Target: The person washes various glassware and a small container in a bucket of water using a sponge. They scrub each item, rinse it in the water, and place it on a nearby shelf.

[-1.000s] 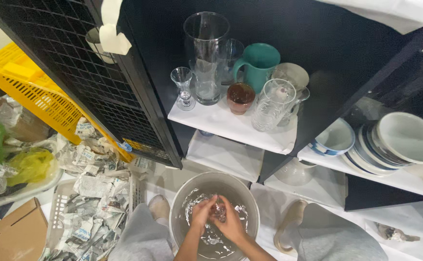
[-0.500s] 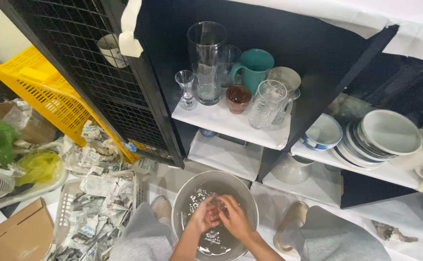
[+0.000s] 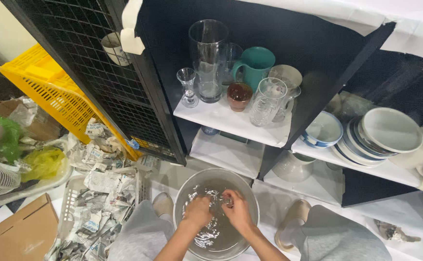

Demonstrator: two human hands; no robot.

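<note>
A round metal basin with water stands on the white-covered floor between my knees. Both of my hands are down in it, close together. My left hand and my right hand are closed around a small clear glass item at the water's surface. Most of that item is hidden by my fingers, so its exact shape is unclear.
A black shelf unit stands just beyond the basin. It holds a tall clear vase, a teal mug, a small stemmed glass, a cut-glass jug and stacked plates. Its mesh door hangs open. A basket of crumpled newspaper and a yellow crate lie to the left.
My hands have stayed in the basin, shifting only slightly around the glass item. The view has drifted a little, with the shelf now sitting slightly lower and more to the left.
</note>
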